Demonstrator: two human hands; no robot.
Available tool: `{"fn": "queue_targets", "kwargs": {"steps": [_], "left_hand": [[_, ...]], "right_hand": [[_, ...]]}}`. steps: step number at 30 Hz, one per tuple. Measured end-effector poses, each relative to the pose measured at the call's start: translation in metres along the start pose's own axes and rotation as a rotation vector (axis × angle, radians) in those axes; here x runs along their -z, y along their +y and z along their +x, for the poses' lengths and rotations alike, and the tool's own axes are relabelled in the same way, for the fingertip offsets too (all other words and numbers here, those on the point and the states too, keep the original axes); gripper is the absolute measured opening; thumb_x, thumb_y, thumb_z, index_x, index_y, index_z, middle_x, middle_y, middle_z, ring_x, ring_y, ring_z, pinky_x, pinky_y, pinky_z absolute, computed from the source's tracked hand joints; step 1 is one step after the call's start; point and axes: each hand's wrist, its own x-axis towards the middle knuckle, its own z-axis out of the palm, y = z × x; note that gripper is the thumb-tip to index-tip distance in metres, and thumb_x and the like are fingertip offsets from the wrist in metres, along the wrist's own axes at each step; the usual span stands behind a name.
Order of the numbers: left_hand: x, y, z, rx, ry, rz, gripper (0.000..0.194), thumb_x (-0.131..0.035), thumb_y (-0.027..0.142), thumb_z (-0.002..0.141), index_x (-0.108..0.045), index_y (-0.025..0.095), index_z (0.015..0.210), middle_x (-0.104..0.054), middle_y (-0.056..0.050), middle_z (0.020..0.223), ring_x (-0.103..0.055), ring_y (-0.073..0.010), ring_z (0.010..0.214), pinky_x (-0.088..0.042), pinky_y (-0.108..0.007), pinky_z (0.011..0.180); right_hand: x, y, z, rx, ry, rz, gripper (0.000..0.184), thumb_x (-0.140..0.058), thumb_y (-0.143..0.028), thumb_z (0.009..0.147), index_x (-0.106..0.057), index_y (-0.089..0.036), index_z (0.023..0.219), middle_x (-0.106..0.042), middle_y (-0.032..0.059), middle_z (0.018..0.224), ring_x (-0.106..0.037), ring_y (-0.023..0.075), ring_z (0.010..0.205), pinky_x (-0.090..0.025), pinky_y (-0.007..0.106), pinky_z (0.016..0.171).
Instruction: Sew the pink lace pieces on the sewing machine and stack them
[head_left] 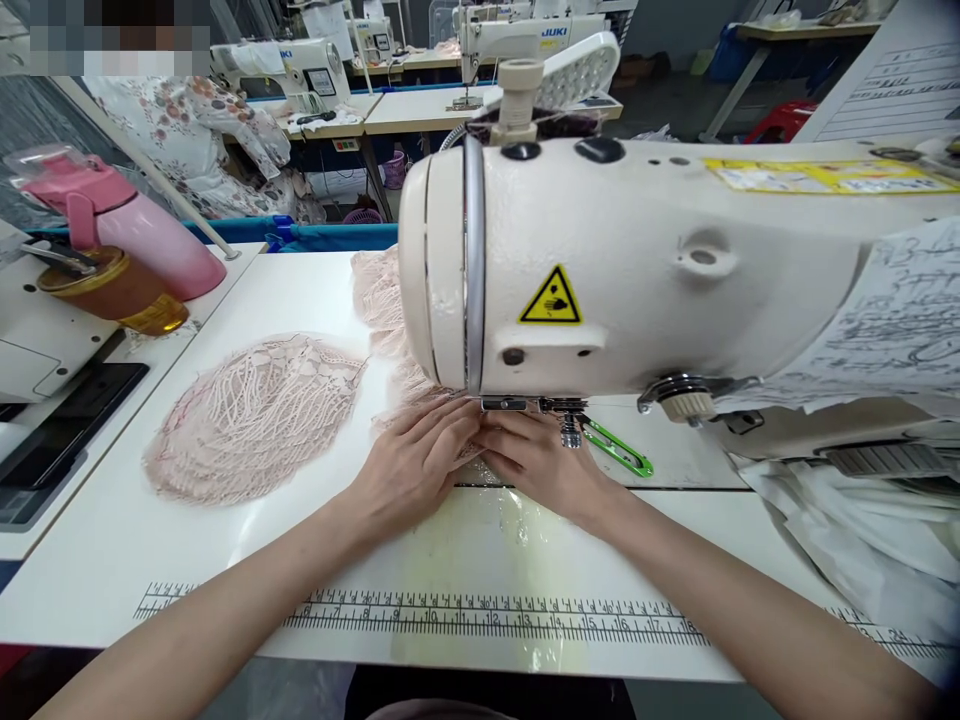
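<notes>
Both my hands rest on the white table [225,530] right under the head of a cream sewing machine [637,270]. My left hand [416,465] lies flat with fingers stretched toward the needle area, pressing pale pink lace fabric [386,300]. My right hand [540,462] lies beside it, fingers pressed down on the same fabric; its fingertips are partly hidden by the machine head. A rounded stack of pink lace pieces [255,420] lies to the left of my left hand.
Green thread snips [619,450] lie right of the needle. A pink bottle [142,230] and an amber jar [120,290] stand at far left. Printed papers [892,330] and white cloth [847,520] are on the right. A ruler strip [487,612] runs along the front edge. A person in floral clothing [202,140] sits behind.
</notes>
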Motion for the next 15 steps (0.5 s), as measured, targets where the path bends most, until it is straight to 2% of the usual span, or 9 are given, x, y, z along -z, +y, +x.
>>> {"fn": "queue_targets", "kwargs": {"steps": [3,9,15], "left_hand": [[0.000,-0.003,-0.001,0.025,-0.062,-0.038,0.043,-0.053,0.017,0.090,-0.046,0.009,0.131,-0.065,-0.014,0.124,-0.061,-0.0234,0.119,-0.051,-0.041,0.104],[0.000,-0.007,-0.005,-0.036,-0.155,-0.033,0.041,-0.048,0.015,0.090,-0.053,0.008,0.131,-0.064,-0.012,0.126,-0.061,-0.0248,0.119,-0.047,-0.046,0.108],[0.001,-0.009,-0.004,-0.045,-0.156,-0.018,0.040,-0.049,0.015,0.088,-0.056,0.009,0.127,-0.065,-0.012,0.125,-0.062,-0.0245,0.118,-0.048,-0.046,0.107]], "right_hand": [[0.001,-0.002,-0.002,0.020,-0.005,0.014,0.016,-0.052,-0.013,0.092,-0.067,-0.020,0.087,-0.072,0.0009,0.092,-0.064,0.0142,0.093,-0.049,0.027,0.075],[0.008,-0.009,-0.001,0.076,-0.013,-0.055,0.018,-0.053,-0.004,0.088,-0.064,-0.018,0.084,-0.071,-0.0009,0.087,-0.063,0.0121,0.091,-0.047,0.025,0.076],[0.008,-0.012,0.000,0.060,-0.044,-0.071,0.022,-0.052,-0.002,0.087,-0.063,-0.018,0.080,-0.070,-0.0019,0.083,-0.061,0.0102,0.085,-0.044,0.025,0.074]]}}
